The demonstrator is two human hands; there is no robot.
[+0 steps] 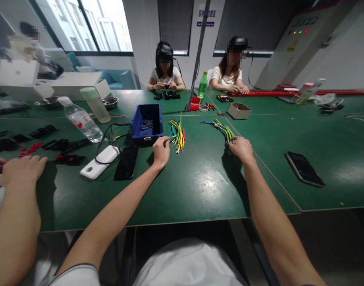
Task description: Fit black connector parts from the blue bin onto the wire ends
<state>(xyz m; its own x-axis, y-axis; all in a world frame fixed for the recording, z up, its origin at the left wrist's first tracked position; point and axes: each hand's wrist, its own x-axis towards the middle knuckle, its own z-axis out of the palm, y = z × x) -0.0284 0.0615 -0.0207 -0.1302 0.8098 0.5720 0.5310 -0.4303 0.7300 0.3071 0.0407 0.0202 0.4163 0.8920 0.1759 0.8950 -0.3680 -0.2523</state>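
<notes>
My left hand (160,151) reaches across the green table (199,182), fingers pinched at the near end of a loose bunch of yellow, blue, green and red wires (178,135) with ring terminals. My right hand (241,149) is closed round the end of a second wire bundle (222,129), which fans out to the upper left. A blue parts bin (147,121) holding small dark pieces stands just left of the first bunch.
A black phone (126,163), a white power bank (100,162) with cable and a water bottle (80,119) lie at left. Another phone (304,169) lies at right. A neighbour's arm (16,198) rests at far left. Two people sit across, beside a cardboard box (239,111).
</notes>
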